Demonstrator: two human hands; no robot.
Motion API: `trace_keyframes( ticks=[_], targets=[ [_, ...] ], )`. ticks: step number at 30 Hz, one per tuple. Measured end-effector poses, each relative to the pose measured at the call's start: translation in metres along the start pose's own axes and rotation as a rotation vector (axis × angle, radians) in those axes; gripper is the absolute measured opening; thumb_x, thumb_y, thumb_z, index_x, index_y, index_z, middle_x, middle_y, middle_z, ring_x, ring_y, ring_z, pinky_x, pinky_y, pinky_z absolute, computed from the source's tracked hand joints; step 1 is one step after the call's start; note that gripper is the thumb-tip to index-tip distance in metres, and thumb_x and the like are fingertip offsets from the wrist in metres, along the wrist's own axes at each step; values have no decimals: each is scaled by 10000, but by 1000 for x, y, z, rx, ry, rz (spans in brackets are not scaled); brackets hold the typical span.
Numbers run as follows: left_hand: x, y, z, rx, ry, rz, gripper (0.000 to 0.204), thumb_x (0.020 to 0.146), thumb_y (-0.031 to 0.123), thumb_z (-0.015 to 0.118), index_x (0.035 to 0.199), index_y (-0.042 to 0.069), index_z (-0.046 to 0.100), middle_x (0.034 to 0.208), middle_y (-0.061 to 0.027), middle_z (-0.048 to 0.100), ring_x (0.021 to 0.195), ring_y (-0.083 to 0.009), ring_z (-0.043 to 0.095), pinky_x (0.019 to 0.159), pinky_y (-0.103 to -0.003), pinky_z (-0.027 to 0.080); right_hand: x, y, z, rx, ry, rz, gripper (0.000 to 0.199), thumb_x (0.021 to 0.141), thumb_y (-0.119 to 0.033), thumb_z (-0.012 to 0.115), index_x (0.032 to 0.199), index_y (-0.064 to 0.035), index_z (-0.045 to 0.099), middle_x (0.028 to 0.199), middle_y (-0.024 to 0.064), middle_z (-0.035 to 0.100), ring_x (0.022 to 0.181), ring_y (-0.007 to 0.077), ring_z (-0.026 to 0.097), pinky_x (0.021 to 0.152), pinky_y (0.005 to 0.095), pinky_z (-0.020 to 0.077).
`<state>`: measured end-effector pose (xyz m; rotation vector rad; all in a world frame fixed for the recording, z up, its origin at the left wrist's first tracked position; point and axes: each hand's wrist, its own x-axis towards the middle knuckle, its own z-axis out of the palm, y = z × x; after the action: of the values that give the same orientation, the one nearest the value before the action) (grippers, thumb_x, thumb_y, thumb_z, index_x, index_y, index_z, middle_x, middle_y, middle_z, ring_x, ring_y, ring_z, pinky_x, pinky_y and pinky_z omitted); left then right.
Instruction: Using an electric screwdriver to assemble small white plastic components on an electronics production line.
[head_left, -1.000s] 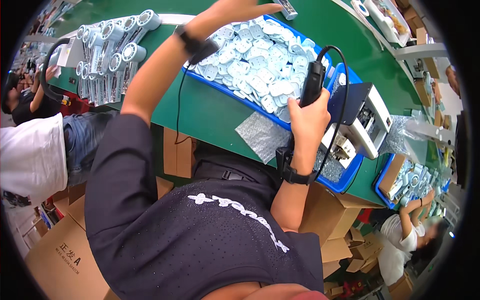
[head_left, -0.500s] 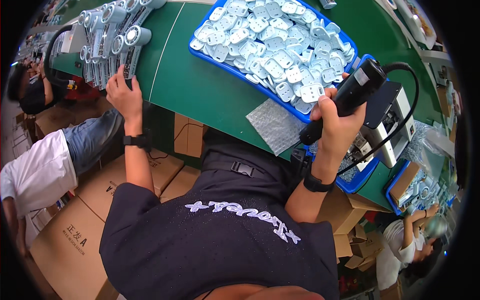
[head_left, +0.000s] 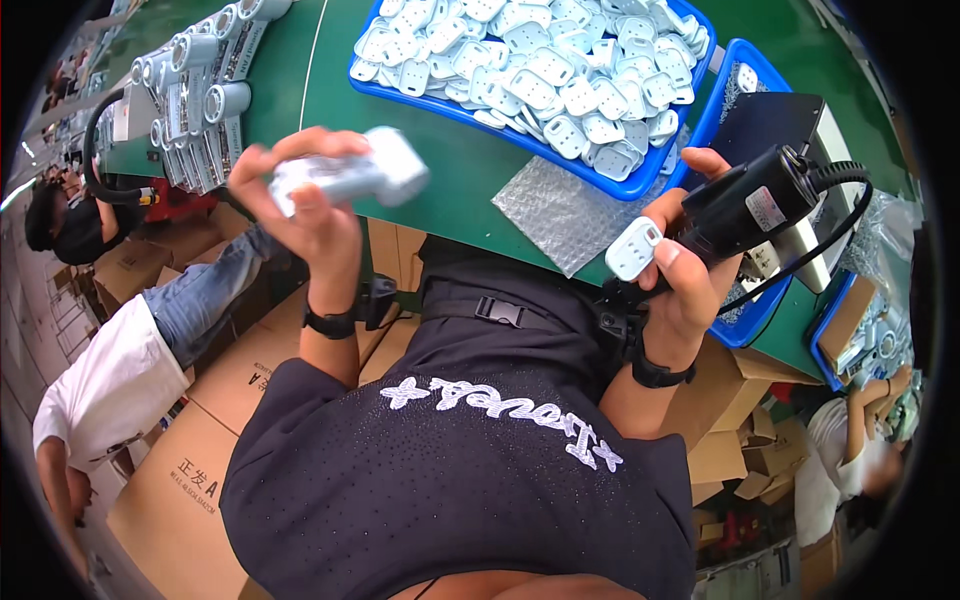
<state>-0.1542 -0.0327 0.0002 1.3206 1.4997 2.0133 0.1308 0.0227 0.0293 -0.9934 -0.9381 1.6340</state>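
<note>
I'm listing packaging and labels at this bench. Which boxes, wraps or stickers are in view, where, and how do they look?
Cardboard boxes: brown, printed, stacked under the bench, lower left.
Bubble wrap sheet: clear rectangle on the green table edge.
Label: small pale sticker on the black corded tool in the right hand.
More brown cartons: lower right.

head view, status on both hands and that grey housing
Left hand shut on grey housing, raised over table edge. Right hand grips black electric screwdriver plus small white plate. Nothing between them.
</note>
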Motion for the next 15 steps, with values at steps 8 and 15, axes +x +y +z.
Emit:
trace_keyframes(
  ticks=[8,15],
  targets=[
    [-55,20,99,-588,-831,-378,858,822,555,749,1312,55,252,892,-151,585,749,-225,599,654,-356,492,-33,-17,-13,101,-33,55,677,717,-87,691,1324,59,429,705,78,586,518,90,519,501,200,423],
    [-72,21,141,-442,-1030,-136,645,783,482,754,1133,25,465,851,-141,604,708,-252,615,629,-367,493,-58,-3,-23,-219,180,-123,587,721,-15,758,1242,44,493,720,50,575,590,86,546,552,217,438]
  ],
)
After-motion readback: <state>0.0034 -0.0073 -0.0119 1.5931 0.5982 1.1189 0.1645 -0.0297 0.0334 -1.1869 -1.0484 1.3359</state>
